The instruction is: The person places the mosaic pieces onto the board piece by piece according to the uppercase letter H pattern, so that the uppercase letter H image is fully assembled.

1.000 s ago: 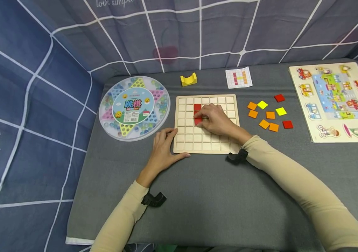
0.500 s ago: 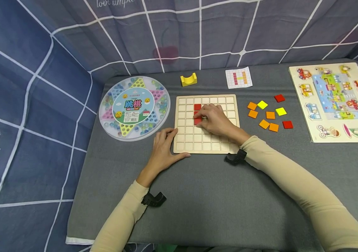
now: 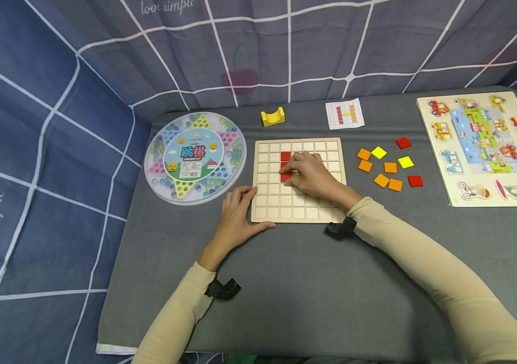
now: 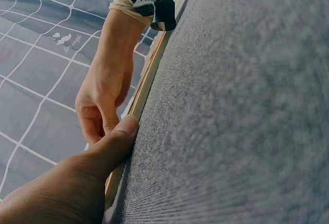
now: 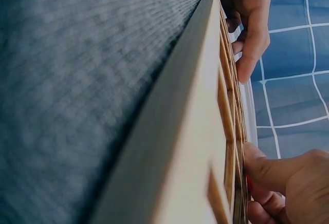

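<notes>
A square wooden grid board (image 3: 299,215) lies on the grey cloth, with red tiles (image 3: 285,156) in a column left of its middle. My right hand (image 3: 310,173) is over this column, thumb and fingertips bent together at a red tile (image 3: 285,178) that they partly hide. A bit of red shows by these fingers in the right wrist view. My left hand (image 3: 235,217) spreads around the board's near left corner, fingers along the left side. Its thumb (image 4: 121,134) presses against the front edge in the left wrist view.
Loose orange tiles (image 3: 390,167), yellow tiles (image 3: 406,162) and red tiles (image 3: 415,180) lie right of the board. Behind it are a pattern card (image 3: 344,113) and a yellow arched block (image 3: 273,117). A round marble game (image 3: 194,157) sits left, a picture puzzle (image 3: 490,146) right.
Both hands keep nearly the same place, with the right hand's fingers still at the red column. The whole head view shifts very slightly.
</notes>
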`<action>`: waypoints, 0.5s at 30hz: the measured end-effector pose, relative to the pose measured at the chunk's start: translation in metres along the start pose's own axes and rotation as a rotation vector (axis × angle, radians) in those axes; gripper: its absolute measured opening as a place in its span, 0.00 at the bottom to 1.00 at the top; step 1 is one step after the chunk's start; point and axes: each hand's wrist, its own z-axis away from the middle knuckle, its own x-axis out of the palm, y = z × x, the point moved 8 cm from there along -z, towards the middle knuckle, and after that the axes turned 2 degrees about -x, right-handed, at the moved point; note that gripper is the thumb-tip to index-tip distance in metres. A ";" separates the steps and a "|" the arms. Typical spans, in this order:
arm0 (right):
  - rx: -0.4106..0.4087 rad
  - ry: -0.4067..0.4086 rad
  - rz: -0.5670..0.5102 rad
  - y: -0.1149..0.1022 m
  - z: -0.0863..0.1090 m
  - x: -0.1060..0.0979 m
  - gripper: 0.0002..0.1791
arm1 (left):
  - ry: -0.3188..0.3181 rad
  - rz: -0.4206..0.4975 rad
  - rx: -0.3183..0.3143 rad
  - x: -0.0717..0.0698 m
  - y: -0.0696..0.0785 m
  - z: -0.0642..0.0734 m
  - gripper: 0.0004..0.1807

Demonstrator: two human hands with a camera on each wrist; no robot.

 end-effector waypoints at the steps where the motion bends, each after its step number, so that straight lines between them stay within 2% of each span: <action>1: -0.002 0.001 -0.001 0.000 0.000 0.000 0.15 | -0.003 -0.001 -0.002 0.000 0.000 0.000 0.54; 15: -0.024 0.019 0.004 -0.001 0.003 0.000 0.18 | -0.001 -0.014 -0.003 0.001 -0.001 0.000 0.55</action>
